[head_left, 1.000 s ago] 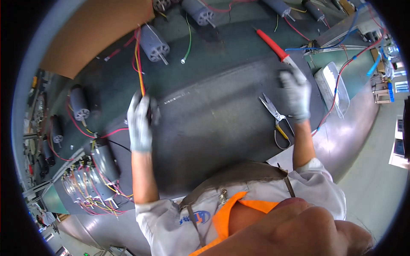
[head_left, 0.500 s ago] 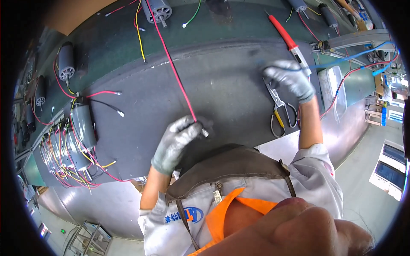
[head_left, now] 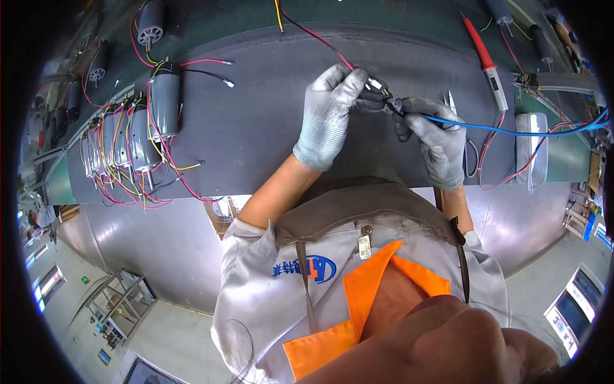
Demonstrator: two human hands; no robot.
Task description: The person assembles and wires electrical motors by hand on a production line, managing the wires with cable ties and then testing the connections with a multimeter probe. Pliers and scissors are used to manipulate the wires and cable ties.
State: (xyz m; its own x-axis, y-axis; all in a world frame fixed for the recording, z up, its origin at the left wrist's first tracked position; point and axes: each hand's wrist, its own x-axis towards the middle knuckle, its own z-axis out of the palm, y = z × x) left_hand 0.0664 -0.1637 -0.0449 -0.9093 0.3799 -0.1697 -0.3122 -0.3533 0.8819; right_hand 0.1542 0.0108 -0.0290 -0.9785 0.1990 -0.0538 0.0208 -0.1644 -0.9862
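Note:
My left hand (head_left: pixel 327 112), in a grey coated glove, pinches a red-and-black pair of lead wires (head_left: pixel 325 43) close to their ends. Bright metal terminals (head_left: pixel 375 83) stick out past its fingertips. Closed on a dark clip-like end (head_left: pixel 394 106) of a blue cable (head_left: pixel 511 133) is my right hand (head_left: pixel 440 142), gloved as well. The clip's tip is right beside the terminals; whether they touch, I cannot tell. Partly hidden behind the right hand are scissors (head_left: pixel 451 101), blade tips and one handle loop showing.
Grey motors (head_left: pixel 165 102) with red, yellow and black leads stand in a row at the left. A red-and-white pen-shaped tool (head_left: pixel 492 80) lies at the right, near a clear plastic box (head_left: pixel 532 150). The bench's front edge runs just before my apron.
Both hands have come together over the bench. My right hand has moved away from above the scissors, bringing the blue cable to the wire ends. The whole view has shifted.

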